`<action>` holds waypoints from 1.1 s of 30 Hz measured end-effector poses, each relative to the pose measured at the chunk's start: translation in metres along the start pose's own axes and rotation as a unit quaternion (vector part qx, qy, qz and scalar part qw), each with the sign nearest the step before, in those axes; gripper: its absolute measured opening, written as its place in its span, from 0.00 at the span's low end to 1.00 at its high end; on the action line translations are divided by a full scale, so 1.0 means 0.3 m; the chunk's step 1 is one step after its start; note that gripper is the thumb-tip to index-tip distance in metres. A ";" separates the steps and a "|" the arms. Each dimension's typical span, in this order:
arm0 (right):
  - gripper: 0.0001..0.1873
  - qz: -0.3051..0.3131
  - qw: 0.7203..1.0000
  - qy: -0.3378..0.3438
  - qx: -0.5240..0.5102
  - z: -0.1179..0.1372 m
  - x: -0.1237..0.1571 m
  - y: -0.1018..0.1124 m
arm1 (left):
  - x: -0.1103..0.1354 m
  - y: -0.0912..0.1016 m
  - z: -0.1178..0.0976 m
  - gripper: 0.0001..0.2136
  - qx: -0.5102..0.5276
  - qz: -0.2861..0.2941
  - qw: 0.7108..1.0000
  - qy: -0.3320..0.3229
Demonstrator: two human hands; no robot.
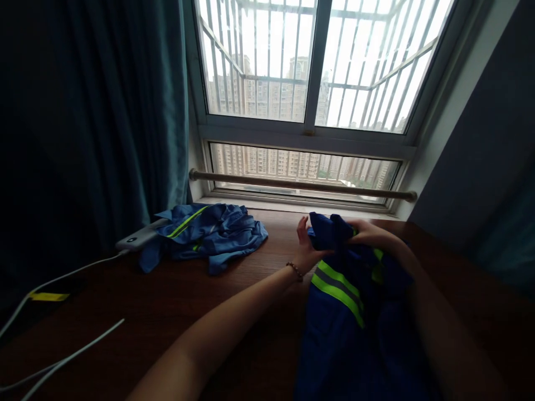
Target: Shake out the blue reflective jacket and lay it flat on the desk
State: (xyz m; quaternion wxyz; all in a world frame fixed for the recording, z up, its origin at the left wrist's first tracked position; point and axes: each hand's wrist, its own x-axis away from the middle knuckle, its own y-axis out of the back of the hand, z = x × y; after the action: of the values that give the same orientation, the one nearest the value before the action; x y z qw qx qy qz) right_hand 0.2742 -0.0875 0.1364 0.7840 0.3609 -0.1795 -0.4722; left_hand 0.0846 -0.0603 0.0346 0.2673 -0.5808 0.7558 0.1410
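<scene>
A dark blue work jacket (334,340) with yellow-green and grey reflective bands lies bunched in front of me on the right. My left hand (308,248), with a beaded bracelet at the wrist, curves round the left edge of its folded upper part; the thumb lies against the cloth and the fingertips stick up beyond it. From the right, my right hand (365,233) grips the top of the same bunch, some fingers hidden by fabric. To the left, a crumpled lighter blue garment (225,236) with a reflective stripe rests apart from both hands.
A power bank (140,238) with a white cable (79,273) sits partly against the crumpled garment on the brown wooden surface (246,295). Another white cable (87,346) lies at lower left. Behind are a rail (301,185), a barred window and a blue curtain (163,111).
</scene>
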 end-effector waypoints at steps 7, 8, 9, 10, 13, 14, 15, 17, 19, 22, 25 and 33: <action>0.08 -0.200 0.961 0.123 0.146 0.183 0.086 0.033 | -0.089 0.075 -0.168 0.51 -0.102 0.152 0.970 -0.157; 0.06 -0.208 0.950 0.145 0.181 0.209 0.094 0.026 | -0.093 0.078 -0.196 0.54 -0.100 0.142 0.968 -0.181; 0.05 -0.206 0.942 0.161 0.209 0.234 0.102 0.018 | -0.095 0.081 -0.224 0.56 -0.097 0.134 0.966 -0.200; 0.05 -0.203 0.936 0.172 0.230 0.258 0.109 0.009 | -0.095 0.085 -0.251 0.56 -0.093 0.137 0.964 -0.206; 0.07 -0.207 0.924 0.183 0.263 0.315 0.129 -0.012 | -0.090 0.096 -0.311 0.39 -0.074 0.203 0.968 -0.129; 0.08 -0.214 0.921 0.180 0.271 0.328 0.134 -0.016 | -0.087 0.099 -0.324 0.31 -0.067 0.224 0.968 -0.089; 0.08 -0.223 0.917 0.175 0.279 0.336 0.139 -0.019 | -0.085 0.102 -0.335 0.22 -0.063 0.234 0.969 -0.055; 0.10 -0.250 0.907 0.160 0.300 0.342 0.144 -0.021 | -0.082 0.102 -0.356 0.13 -0.072 0.219 0.973 -0.030; 0.11 -0.297 0.886 0.144 0.326 0.337 0.146 -0.019 | -0.076 0.097 -0.379 0.09 -0.104 0.176 0.977 -0.066; 0.12 -0.394 0.836 0.109 0.366 0.323 0.148 -0.014 | -0.060 0.083 -0.416 0.08 -0.124 0.114 0.977 -0.131; 0.13 -0.478 0.783 0.080 0.390 0.326 0.152 -0.022 | -0.039 0.068 -0.434 0.13 -0.090 0.087 0.988 -0.090; 0.07 -0.618 0.683 0.124 0.369 0.385 0.190 -0.038 | -0.041 0.088 -0.392 0.20 -0.009 0.307 0.949 0.076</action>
State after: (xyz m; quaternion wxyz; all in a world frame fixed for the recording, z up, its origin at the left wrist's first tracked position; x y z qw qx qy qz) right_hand 0.2233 -0.1861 0.2025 0.1327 0.7051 0.0232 -0.6962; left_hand 0.0334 -0.1044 0.1352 0.1480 -0.3319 0.9144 0.1784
